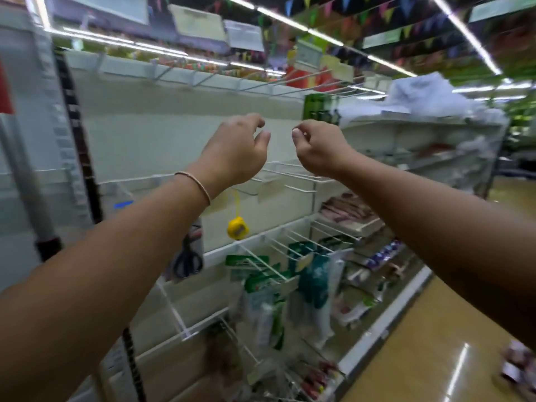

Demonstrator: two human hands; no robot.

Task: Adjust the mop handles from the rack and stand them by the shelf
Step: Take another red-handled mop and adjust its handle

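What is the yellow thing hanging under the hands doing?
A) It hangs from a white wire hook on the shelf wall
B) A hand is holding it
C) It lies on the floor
A: the yellow thing dangles by its yellow loop from a white wire hook, below the left hand and right hand, which hold nothing.

A tall white shelf unit fills the left and middle; thin white wire hooks stick out from its back wall in rows. A yellow tape measure hangs near the middle; black scissors hang to its left; green packets hang lower down. Near the right edge, flat shelves hold packets; the shiny yellow floor runs along the bottom edge.
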